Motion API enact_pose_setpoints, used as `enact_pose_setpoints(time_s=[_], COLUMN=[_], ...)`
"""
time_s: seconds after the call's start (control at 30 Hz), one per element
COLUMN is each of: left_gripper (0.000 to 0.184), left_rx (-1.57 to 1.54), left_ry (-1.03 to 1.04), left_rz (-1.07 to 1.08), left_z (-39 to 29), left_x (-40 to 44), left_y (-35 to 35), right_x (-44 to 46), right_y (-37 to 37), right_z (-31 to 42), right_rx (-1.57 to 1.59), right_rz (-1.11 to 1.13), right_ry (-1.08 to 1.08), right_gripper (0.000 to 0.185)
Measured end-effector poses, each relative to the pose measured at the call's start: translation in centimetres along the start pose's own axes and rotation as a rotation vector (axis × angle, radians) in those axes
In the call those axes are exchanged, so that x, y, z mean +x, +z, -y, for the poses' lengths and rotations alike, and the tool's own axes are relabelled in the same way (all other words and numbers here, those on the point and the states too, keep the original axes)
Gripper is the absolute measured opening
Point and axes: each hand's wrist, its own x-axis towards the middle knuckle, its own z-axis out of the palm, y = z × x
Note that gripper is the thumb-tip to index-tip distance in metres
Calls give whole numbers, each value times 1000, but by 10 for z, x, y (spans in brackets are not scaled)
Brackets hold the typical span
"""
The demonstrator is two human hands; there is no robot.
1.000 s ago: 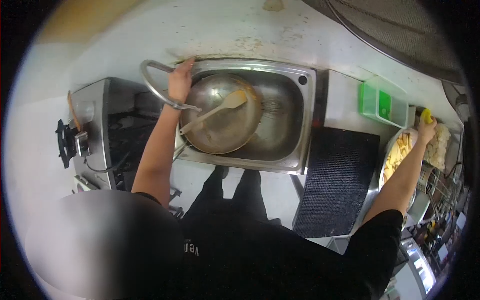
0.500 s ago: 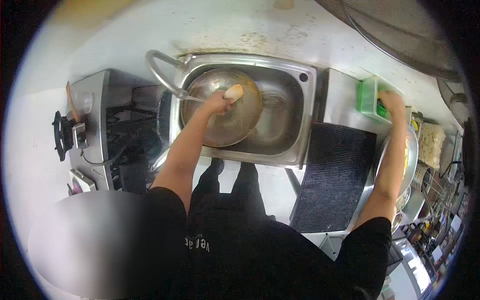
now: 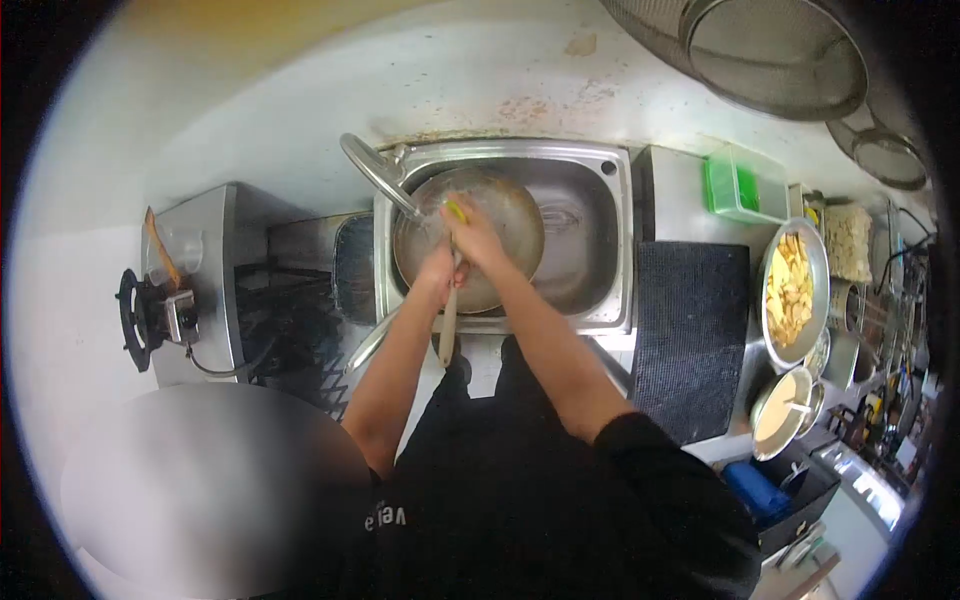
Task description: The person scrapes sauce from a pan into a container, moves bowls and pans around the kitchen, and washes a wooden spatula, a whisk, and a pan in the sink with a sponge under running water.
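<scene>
Sponge point(image 3: 456, 212), of yellow-green colour, is now over the pan point(image 3: 518, 238), held in the right hand point(image 3: 476, 238) of the person. Half a second ago this hand was at the green container point(image 3: 720, 186), far on the right side; now the container stands with no hand at it. The left hand point(image 3: 437, 270) is closed around the handle of the spatula point(image 3: 449, 325), as it was before, but the pale head, which was visible then, is now hidden by the fingers. The handle end now points toward the person's body and passes over the front edge of the sink point(image 3: 622, 250). Both hands are close together, just beside the faucet point(image 3: 378, 172) outlet, where a whitish blur looks like water. The pan remains in the sink, beside the whisk point(image 3: 562, 216).
</scene>
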Motion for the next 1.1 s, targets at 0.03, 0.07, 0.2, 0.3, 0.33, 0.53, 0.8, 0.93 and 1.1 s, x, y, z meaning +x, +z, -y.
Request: enact_pose_setpoints(time_s=[0.03, 0.07, 0.2, 0.3, 0.33, 0.53, 0.8, 0.93, 1.1], left_gripper=[39, 38, 35, 32, 32, 34, 45, 56, 66], left_rx=[56, 111, 59, 114, 170, 323, 289, -416, -463], left_ry=[-12, -20, 124, 119, 159, 111, 148, 184, 371], left_rz=[-80, -153, -133, -120, -119, 19, -171, 188, 265], left_z=[-3, -8, -17, -11, -10, -16, -27, -44, -41], left_x=[-4, -5, 8, -16, -16, -7, 32, 16, 69], left_y=[-5, -8, -11, -3, 1, -14, 10, 37, 10], right_x=[10, 13, 20, 36, 36, 41, 8, 33, 46], right_y=[0, 1, 75, 43, 26, 57, -9, 7, 15], right_z=[4, 8, -25, -28, -10, -46, 40, 36, 38], right_rx=[139, 276, 145, 68, 217, -194, 530, 411, -12], right_rz=[62, 119, -427, -429, -259, -661, -303, -283, -404], right_ry=[138, 270, -21, -44, 163, -337, 314, 87, -51], right_gripper=[65, 66, 47, 44, 43, 37, 35, 33, 26])
